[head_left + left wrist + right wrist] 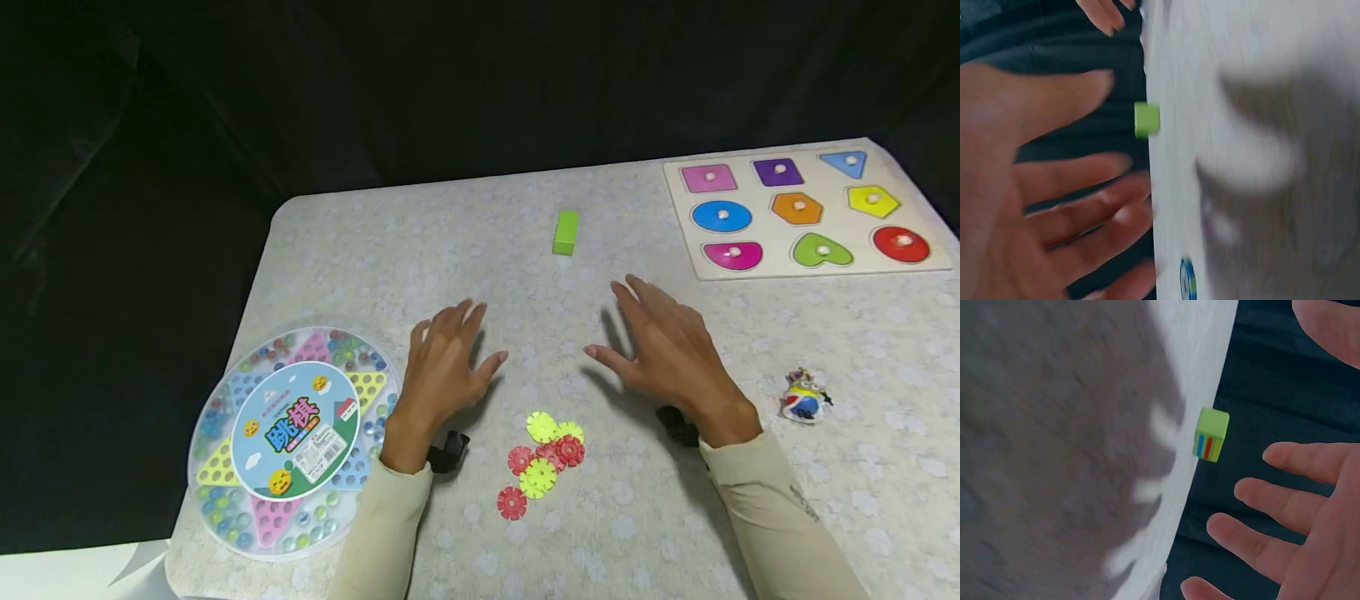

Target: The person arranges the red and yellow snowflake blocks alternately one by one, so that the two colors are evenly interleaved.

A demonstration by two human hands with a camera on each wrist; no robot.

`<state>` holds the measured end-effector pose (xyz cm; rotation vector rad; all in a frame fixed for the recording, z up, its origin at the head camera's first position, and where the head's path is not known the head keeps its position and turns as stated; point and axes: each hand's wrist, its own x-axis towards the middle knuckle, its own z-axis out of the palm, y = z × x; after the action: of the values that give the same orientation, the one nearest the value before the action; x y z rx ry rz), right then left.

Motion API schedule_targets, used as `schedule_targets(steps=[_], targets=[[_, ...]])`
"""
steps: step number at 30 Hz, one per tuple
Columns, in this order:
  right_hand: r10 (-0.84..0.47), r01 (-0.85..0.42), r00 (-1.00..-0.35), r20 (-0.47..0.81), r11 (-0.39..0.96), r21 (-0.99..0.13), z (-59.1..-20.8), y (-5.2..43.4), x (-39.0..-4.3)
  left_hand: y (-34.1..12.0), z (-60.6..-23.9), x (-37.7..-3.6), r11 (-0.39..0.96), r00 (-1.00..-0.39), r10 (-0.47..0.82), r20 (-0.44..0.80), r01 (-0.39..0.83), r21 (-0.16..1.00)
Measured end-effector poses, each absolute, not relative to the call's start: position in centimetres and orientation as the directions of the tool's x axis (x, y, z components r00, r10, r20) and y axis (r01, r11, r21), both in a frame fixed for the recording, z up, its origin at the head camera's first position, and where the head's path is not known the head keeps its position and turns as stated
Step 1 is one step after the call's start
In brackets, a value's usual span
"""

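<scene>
Snowflake discs [542, 462] nearest, both hands open above table, green block [566, 232] beyond.

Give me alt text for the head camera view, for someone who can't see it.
Two open hands, the left hand and right hand, hover over a pale table, empty. Red and yellow gear pieces lie between the wrists, a green block beyond the fingertips, a marble game at left, a shape puzzle at far right.

Both forearms reach forward in pale sleeves. The left hand [446, 367] and right hand [663, 350] spread flat, fingers straight, apparently hovering; nothing held.
</scene>
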<state>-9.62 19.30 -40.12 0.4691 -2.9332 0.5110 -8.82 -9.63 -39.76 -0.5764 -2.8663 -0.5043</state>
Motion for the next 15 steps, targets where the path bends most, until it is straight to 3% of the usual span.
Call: schedule_targets(steps=[3, 7, 10, 15], targets=[[-0.320, -0.371, -0.925, 0.206, 0.877, -0.306, -40.5, 19.1, -9.3, -8.7, -39.9, -8.3, 0.764, -0.868, 0.480, 0.128, 0.486, 0.425], [-0.342, -0.388, -0.920, 0.189, 0.861, -0.329, -40.7, 18.8, -8.7, -7.6, -40.0, -7.8, 0.646, -0.780, 0.620, -0.081, 0.448, 0.618], [-0.355, -0.397, -0.917, 0.181, 0.854, -0.337, -40.8, 18.6, -8.4, -7.1, -40.2, -7.4, 0.643, -0.741, 0.654, -0.152, 0.440, 0.627], [-0.389, -0.433, -0.901, 0.191, 0.833, -0.344, -40.9, 18.2, -8.1, -6.5, -40.5, -7.1, 0.654, -0.726, 0.668, -0.163, 0.468, 0.594]])
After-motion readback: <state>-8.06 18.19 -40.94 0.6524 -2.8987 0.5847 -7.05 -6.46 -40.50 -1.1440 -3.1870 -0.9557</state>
